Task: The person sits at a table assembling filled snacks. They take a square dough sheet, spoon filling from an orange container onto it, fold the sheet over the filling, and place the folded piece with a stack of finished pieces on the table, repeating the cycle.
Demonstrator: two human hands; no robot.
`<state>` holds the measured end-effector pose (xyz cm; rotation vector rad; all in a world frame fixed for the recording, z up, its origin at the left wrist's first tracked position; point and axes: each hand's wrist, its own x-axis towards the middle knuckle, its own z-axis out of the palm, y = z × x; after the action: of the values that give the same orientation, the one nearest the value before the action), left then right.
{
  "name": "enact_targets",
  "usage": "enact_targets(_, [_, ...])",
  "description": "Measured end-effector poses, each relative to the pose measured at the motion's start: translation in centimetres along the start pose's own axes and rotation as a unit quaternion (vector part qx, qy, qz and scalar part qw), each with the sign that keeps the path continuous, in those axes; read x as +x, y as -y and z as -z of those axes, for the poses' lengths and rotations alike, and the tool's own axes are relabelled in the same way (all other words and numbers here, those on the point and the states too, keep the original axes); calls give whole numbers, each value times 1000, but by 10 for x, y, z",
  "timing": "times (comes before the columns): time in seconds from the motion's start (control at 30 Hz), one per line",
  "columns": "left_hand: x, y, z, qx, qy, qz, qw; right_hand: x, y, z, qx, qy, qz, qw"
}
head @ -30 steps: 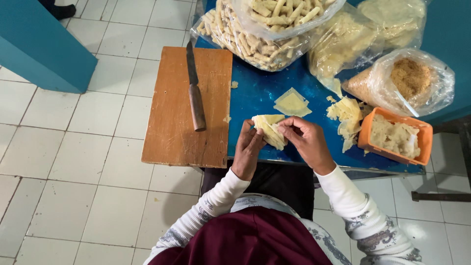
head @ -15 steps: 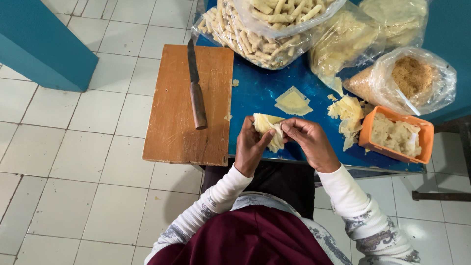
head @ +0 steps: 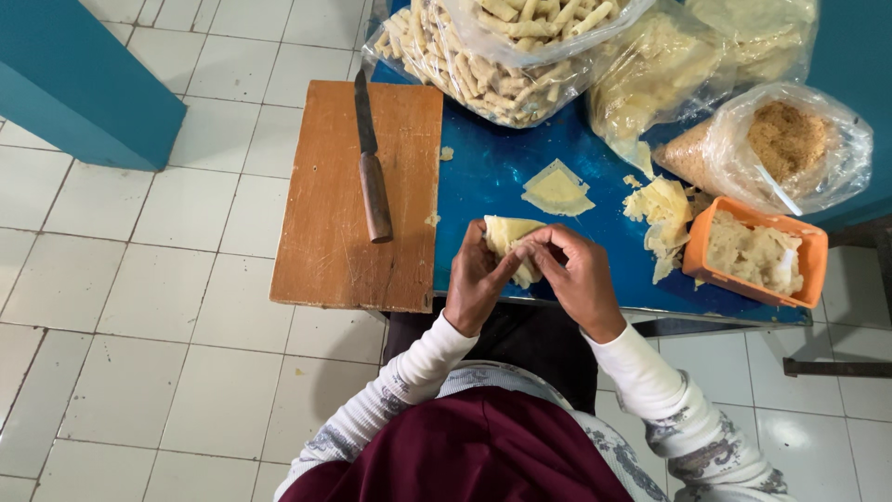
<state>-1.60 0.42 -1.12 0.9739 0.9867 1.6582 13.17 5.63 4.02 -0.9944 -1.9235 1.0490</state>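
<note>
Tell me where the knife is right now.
The knife lies on the wooden cutting board, left of the blue table, blade pointing away, apart from both hands.

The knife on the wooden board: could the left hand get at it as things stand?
Probably yes. The knife lies alone on the board, nothing in between, but the left hand is busy holding the pale wrapper with the right hand.

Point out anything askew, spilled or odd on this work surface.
The wooden cutting board hangs well off the blue table edge, the knife lying on it. Small pale crumbs are scattered on the table near the board. Nothing else stands out.
</note>
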Motion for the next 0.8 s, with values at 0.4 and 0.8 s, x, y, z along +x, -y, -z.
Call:
enact_targets(0.4, [4, 0, 5, 224, -65, -28, 972, -4, -28, 2, 195, 41, -106, 974])
enact_targets(0.8, [3, 4, 18, 167, -68, 12, 984, 28, -66, 51, 417, -49, -260, 870])
